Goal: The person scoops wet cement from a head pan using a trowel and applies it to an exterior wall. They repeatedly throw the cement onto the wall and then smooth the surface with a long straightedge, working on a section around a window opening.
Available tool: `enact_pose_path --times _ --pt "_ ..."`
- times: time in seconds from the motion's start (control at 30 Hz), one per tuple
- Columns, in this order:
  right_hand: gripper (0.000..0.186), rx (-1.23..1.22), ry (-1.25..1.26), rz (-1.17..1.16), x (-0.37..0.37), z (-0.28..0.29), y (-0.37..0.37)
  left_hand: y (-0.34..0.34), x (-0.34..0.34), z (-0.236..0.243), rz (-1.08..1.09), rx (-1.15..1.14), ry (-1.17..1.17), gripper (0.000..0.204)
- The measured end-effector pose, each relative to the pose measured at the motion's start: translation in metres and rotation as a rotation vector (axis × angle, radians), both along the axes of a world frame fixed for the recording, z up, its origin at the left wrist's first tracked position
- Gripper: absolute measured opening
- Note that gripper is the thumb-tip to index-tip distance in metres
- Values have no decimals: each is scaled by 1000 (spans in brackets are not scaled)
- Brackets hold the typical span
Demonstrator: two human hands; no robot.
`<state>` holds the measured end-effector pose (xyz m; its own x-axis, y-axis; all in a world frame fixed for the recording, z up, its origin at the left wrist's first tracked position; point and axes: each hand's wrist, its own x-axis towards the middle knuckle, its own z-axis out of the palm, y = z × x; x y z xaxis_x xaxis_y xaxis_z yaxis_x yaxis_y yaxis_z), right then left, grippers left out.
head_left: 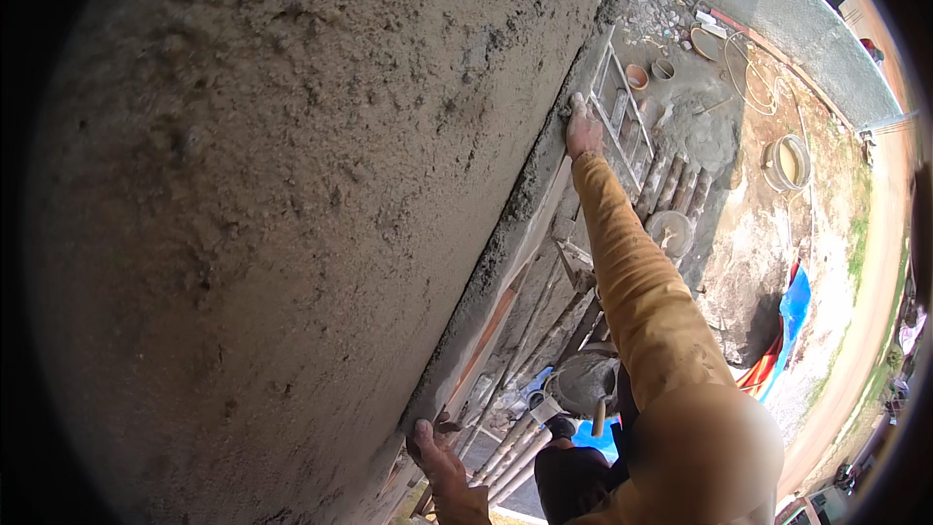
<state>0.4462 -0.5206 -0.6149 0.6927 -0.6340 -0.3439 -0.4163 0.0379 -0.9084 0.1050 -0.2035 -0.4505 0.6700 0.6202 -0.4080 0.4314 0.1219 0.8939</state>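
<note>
A tall wall with rough grey plaster [292, 185] fills the left of the view. A strip of wet mortar [525, 204] runs down its corner edge. My right hand [583, 128], on a long orange sleeve, lies flat against that strip far down the corner, fingers stretched and coated in grey mortar. My left hand [437, 455] is close to me at the bottom, its fingers curled around the corner edge next to a wooden batten [486, 331]. I cannot see any tool in either hand.
Far below lie a metal ladder [622, 107], a row of wooden poles [671, 185], a pan of grey mortar [583, 379], a shallow basin [671, 231], two small buckets [637, 76], a round tub [785, 163], a blue tarp [795, 306] and a low boundary wall [797, 29].
</note>
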Motion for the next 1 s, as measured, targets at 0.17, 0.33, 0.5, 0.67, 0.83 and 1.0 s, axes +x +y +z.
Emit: enact_pose_path --times 0.17,0.33,0.5,0.67,0.83,1.0 --pt "71 103 -209 13 -49 34 45 50 -56 49 -2 40 -22 55" --pt "72 118 -242 15 -96 153 98 134 -138 64 64 6 5 66" --pt "72 121 -206 -70 -21 83 25 25 -28 73 -10 16 4 50" --pt "65 -8 -199 -51 -3 99 4 13 -16 66 15 -90 -136 49" --pt "66 -109 -490 68 -86 185 88 95 -104 100 16 36 -119 57" --pt "70 154 -441 -12 -83 213 91 110 -110 121 48 -27 -54 55"
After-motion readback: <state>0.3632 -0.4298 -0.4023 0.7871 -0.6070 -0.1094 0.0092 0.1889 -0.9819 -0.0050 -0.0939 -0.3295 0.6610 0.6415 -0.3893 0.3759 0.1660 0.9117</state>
